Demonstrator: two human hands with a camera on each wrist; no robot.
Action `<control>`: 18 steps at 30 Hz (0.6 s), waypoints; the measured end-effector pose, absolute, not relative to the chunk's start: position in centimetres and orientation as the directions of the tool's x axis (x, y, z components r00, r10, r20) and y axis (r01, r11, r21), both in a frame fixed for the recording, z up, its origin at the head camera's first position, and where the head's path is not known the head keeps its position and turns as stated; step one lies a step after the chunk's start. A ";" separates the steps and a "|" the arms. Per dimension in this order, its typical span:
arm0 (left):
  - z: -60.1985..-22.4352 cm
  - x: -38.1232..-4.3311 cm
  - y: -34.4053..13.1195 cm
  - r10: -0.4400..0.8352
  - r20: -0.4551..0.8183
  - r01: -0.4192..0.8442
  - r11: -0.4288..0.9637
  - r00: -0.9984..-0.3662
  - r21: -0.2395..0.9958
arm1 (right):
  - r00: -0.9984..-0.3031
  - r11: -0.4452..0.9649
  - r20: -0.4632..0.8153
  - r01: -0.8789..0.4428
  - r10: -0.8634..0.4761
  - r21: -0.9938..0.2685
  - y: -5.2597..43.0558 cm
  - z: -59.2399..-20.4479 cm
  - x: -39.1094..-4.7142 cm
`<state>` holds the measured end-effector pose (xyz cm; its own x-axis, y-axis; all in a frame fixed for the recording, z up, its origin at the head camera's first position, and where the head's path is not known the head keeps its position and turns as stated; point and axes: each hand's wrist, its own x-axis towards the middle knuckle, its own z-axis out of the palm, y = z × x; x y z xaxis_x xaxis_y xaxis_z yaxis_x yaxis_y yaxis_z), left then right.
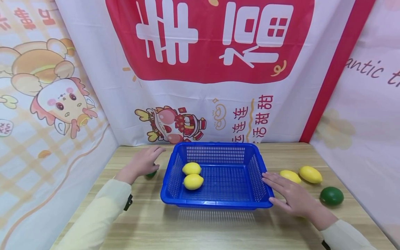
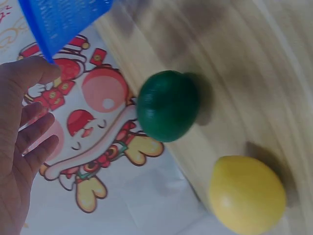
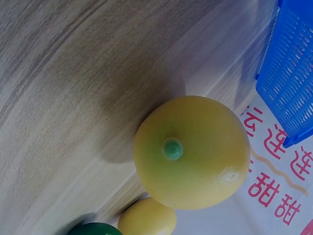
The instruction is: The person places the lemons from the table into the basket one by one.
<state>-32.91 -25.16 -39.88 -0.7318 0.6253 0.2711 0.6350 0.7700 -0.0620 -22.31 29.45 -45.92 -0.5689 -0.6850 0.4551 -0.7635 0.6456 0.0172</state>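
Observation:
A blue plastic basket stands on the table with two yellow lemons lying inside at its left. My right hand rests its extended fingers against the basket's right rim, thumb near the front corner; it is out of sight in the right wrist view. My left hand hovers left of the basket, fingers relaxed and holding nothing. Partly hidden beneath it is a dark green lemon-shaped fruit. A yellow lemon lies near that one in the left wrist view, covered by the arm in the head view.
Right of the basket lie yellow lemons and a dark green fruit. One lemon with a green tip looms close in the right wrist view. Printed cloths hang behind and along both sides of the wooden table.

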 end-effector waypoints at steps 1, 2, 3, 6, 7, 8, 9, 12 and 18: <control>-40.1 -33.0 -25.4 0.624 0.271 0.635 0.771 -0.733 -0.060 | -0.569 0.645 0.455 -0.764 -0.685 0.016 29.5 -45.9 -22.3; -40.4 -33.0 -25.5 0.623 0.271 0.634 0.771 -0.733 -0.058 | -0.570 0.646 0.455 -0.763 -0.684 0.015 29.5 -45.9 -22.3; -40.6 -33.0 -25.7 0.621 0.270 0.633 0.772 -0.735 -0.053 | -0.572 0.647 0.453 -0.763 -0.684 0.015 29.4 -45.8 -22.2; -41.2 -33.0 -26.2 0.617 0.267 0.630 0.775 -0.741 -0.042 | -0.582 0.653 0.444 -0.757 -0.681 0.009 29.4 -45.7 -22.1; -41.4 -33.0 -26.4 0.617 0.268 0.631 0.775 -0.740 -0.040 | -0.585 0.655 0.441 -0.755 -0.680 0.008 29.3 -45.7 -22.1; -41.6 -33.1 -26.5 0.617 0.271 0.632 0.774 -0.739 -0.040 | -0.586 0.656 0.441 -0.755 -0.680 0.007 29.3 -45.6 -22.1; -41.8 -33.1 -26.6 0.618 0.275 0.633 0.773 -0.737 -0.040 | -0.587 0.656 0.441 -0.755 -0.679 0.005 29.3 -45.6 -22.1; -42.3 -33.1 -27.0 0.621 0.283 0.636 0.770 -0.731 -0.046 | -0.586 0.654 0.442 -0.756 -0.679 0.001 29.3 -45.6 -22.1; -43.3 -33.3 -27.5 0.622 0.244 0.628 0.776 -0.744 -0.062 | -0.573 0.642 0.453 -0.766 -0.684 0.001 29.4 -45.7 -22.2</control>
<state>-33.27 -27.53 -43.33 -0.7444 0.6216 0.2439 0.6278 0.7759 -0.0615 -22.18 29.38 -45.66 -0.5725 -0.6836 0.4527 -0.7664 0.6424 0.0007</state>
